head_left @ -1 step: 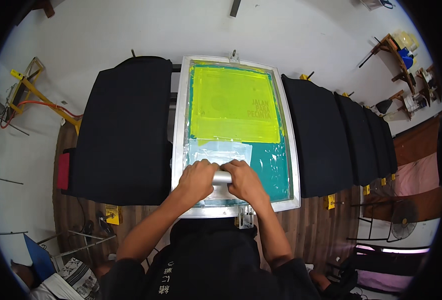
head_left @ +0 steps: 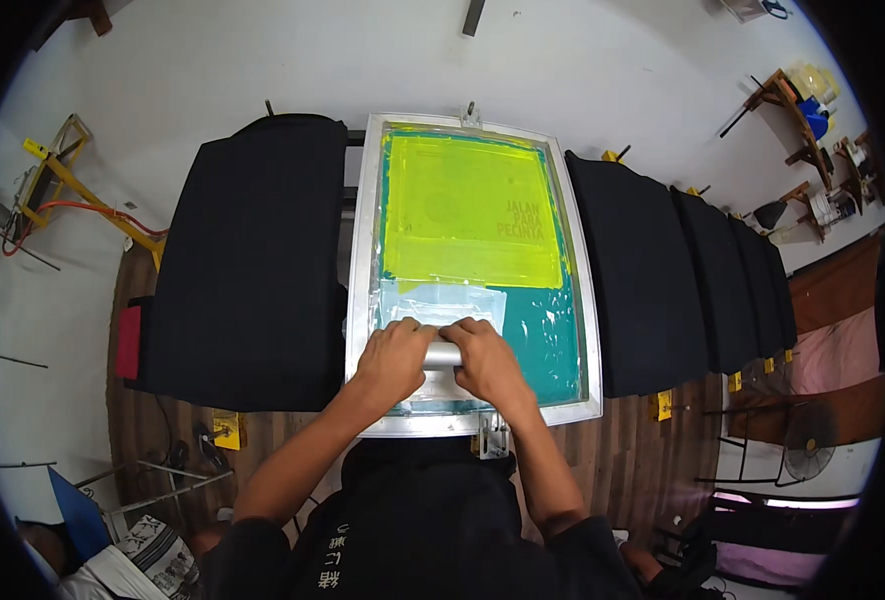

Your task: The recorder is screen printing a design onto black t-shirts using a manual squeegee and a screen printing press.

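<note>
A silver-railed printing screen [head_left: 588, 330] lies in front of me, and a yellow-green ink layer [head_left: 462, 200] covers most of its far part. Faint lettering shows through the ink at the right. Teal mesh [head_left: 542, 355] shows at the near right, and pale, clear tape [head_left: 442, 296] lies left of it. Over the near end of the screen, my left hand [head_left: 394, 360] and my right hand [head_left: 486, 362] are wrapped side by side round a squeegee [head_left: 443, 354] with a metal handle. The squeegee's blade edge is hidden beneath my hands.
Boards covered in black cloth flank the screen: one at the left [head_left: 252, 270], several at the right [head_left: 637, 280]. A metal clamp [head_left: 493, 438] sits at the screen's near edge. Wall shelves [head_left: 797, 115] and a standing fan [head_left: 809, 440] are at the right. People sit at the lower left.
</note>
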A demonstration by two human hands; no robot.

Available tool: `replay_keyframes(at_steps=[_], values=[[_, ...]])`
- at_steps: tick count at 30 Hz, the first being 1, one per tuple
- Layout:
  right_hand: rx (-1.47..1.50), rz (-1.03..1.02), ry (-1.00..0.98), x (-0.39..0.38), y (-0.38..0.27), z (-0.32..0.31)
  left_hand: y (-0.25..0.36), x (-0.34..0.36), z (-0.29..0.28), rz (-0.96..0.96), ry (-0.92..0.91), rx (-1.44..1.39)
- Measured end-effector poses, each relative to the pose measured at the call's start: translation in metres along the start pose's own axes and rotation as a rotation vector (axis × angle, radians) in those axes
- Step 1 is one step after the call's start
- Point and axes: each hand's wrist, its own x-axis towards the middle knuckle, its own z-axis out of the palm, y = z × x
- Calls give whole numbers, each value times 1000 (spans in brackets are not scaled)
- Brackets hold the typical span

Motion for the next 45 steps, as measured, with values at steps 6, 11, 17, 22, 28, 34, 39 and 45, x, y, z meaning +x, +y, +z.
replay_keyframes(at_steps=[6, 11, 17, 22, 28, 34, 39, 45], values=[[-50, -54, 85, -44, 4, 58, -16, -55, 60, 132, 208, 281], [117, -28, 72, -64, 0, 37, 20, -56, 45, 139, 191, 395], [201, -9, 230, -51, 12, 36, 36, -16, 46, 108, 186, 588], [191, 110, 283, -67, 28, 56, 45, -13, 63, 173, 99, 686], [239, 166, 273, -91, 21, 44, 71, -16, 64, 161, 49, 706], [107, 128, 193, -68, 27, 23, 57, 0, 47, 128, -26, 521], [-72, 42, 206, -26, 32, 26, 13, 3, 53, 158, 179, 406], [-107, 77, 101, -64, 21, 29, 19, -35, 73, 135, 60, 241]])
